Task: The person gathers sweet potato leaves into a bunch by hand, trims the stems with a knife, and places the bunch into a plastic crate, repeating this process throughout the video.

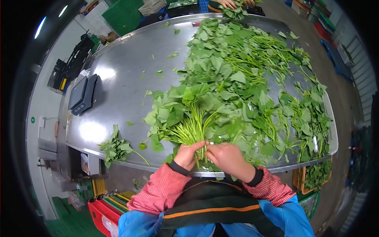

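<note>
My left hand (188,155) is wrapped round the lower stems of a bunch of leafy greens (189,124) close to the table's front edge. The bunch's stems fan out away from me, with its leaves spread at the far end. My right hand (231,157) is closed at the stem ends, its thumb and fingertips pressed together against the left fingers. What the right fingers pinch is largely hidden, though stems show between the hands. Beyond and to the right, a large pile of loose leafy greens (237,75) covers much of the metal table (122,91).
On the left stands a digital scale (83,94). A small sprig of greens (115,148) overhangs the front left edge. Across the table, another person's hands (229,4) hold greens. A white tray (331,126) lies at the right end, and a red crate (103,217) is below left.
</note>
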A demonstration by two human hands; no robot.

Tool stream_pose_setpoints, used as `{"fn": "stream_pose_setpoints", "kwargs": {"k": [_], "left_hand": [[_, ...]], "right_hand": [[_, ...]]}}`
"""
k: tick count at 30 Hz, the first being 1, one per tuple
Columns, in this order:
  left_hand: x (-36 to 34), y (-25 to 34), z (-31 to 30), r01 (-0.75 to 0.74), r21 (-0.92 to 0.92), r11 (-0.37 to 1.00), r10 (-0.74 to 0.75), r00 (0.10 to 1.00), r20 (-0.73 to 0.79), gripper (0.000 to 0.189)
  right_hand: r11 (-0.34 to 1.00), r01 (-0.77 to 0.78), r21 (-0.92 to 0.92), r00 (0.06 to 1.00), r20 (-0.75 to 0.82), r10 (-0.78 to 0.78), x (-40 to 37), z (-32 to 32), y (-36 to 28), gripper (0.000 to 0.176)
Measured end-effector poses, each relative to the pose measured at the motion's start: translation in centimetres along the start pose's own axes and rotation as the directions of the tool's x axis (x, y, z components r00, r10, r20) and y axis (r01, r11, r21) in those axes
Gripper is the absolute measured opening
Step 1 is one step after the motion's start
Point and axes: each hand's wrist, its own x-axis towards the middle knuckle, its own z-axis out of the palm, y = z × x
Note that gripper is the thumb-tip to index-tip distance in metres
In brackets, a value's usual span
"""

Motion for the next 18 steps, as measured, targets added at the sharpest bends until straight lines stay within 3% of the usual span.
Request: {"fn": "stream_pose_setpoints", "kwargs": {"k": [1, 2, 3, 5, 7, 8, 9, 10, 12, 15, 16, 18], "left_hand": [[-0.3, 1.4, -1.2, 0.047, 0.045, 0.998, -0.049, 0.998, 0.031, 0.020], [-0.6, 3.1, -2.3, 0.095, 0.090, 0.991, -0.100, 0.993, 0.058, 0.019], [-0.8, 4.6, -3.7, 0.141, 0.134, 0.981, -0.152, 0.985, 0.082, 0.018], [-0.6, 7.1, -6.4, -0.018, 0.398, 0.917, -0.126, 0.934, 0.333, 0.020], [-0.8, 10.0, -8.7, -0.272, 0.633, 0.725, -0.154, 0.831, 0.534, 0.023], [-1.0, 10.8, -9.7, -0.103, 0.605, 0.790, -0.266, 0.831, 0.489, 0.023], [-1.3, 11.7, -10.7, 0.072, 0.566, 0.821, -0.373, 0.819, 0.437, 0.023], [-1.9, 13.3, -12.1, -0.098, 0.679, 0.727, -0.357, 0.791, 0.497, 0.024], [-3.4, 16.2, -15.1, -0.073, 0.818, 0.570, -0.485, 0.774, 0.407, 0.022], [-4.1, 19.8, -20.4, 0.079, 0.705, 0.705, -0.559, 0.674, 0.483, 0.018], [-4.7, 20.5, -21.8, -0.057, 0.729, 0.682, -0.443, 0.761, 0.474, 0.017], [-4.3, 20.8, -25.9, 0.022, 0.598, 0.801, -0.397, 0.767, 0.505, 0.021]], "right_hand": [[0.997, 0.073, 0.028, 0.997, 0.019, -0.074, 0.9, -0.7, -0.9, 0.022], [1.000, 0.028, -0.006, 0.987, 0.156, -0.026, 2.2, -2.5, -2.8, 0.036], [0.992, 0.127, -0.002, 0.979, 0.160, -0.125, 3.7, -3.4, -4.6, 0.043], [0.945, 0.327, 0.003, 0.932, 0.165, -0.323, 7.1, -3.7, -7.8, 0.058], [0.842, 0.519, -0.150, 0.850, 0.197, -0.489, 9.7, -2.1, -11.1, 0.075], [0.761, 0.610, -0.219, 0.791, 0.223, -0.570, 11.3, -1.2, -12.4, 0.083], [0.773, 0.596, -0.217, 0.793, 0.312, -0.524, 13.1, -0.3, -13.3, 0.088], [0.782, 0.585, -0.215, 0.783, 0.401, -0.476, 14.8, 0.6, -14.0, 0.092], [0.840, 0.530, -0.120, 0.761, 0.504, -0.408, 17.9, 2.5, -14.7, 0.098], [0.825, 0.557, -0.097, 0.706, 0.578, -0.409, 21.6, 5.3, -17.7, 0.102], [0.815, 0.571, -0.096, 0.710, 0.556, -0.432, 22.6, 6.8, -18.5, 0.095], [0.788, 0.609, -0.090, 0.691, 0.548, -0.472, 24.7, 10.2, -19.3, 0.088]]}}
